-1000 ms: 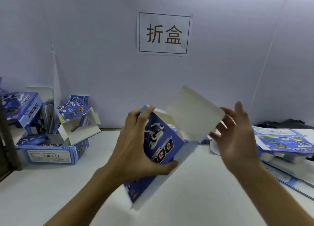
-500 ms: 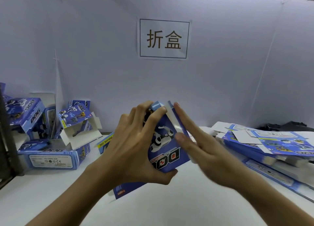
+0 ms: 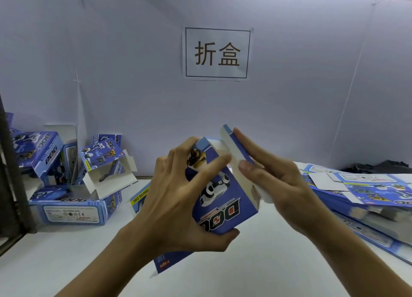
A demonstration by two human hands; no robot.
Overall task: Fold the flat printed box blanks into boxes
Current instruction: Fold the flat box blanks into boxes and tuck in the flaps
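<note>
Box in hand: the blue printed box (image 3: 220, 198) is held up over the white table (image 3: 256, 263), between the two hands, its dog picture and "DOG" lettering turned toward the camera; a loose end flap hangs below the left wrist.
Left hand: the left hand (image 3: 178, 198) grips the box body, fingers curled over the printed face and thumb hooked under its lower edge.
Right hand: the right hand (image 3: 274, 185) lies flat against the white side flap (image 3: 236, 158), fingers straight and pressing, holding nothing.
What changed: a second ago that flap stood wide open and pale above the box while the right hand hovered apart from it; half a second ago the fingers met it; now it is pushed most of the way down against the box's side.
Meaning for the task: the closing of this end looks nearly done; the flap's edge likely needs tucking in before the box holds shape.
Finished boxes: a heap of folded boxes (image 3: 66, 185) sits at the left by the wall.
Blanks left: a stack of flat blanks (image 3: 367, 189) lies at the right, so more folding remains.
</note>
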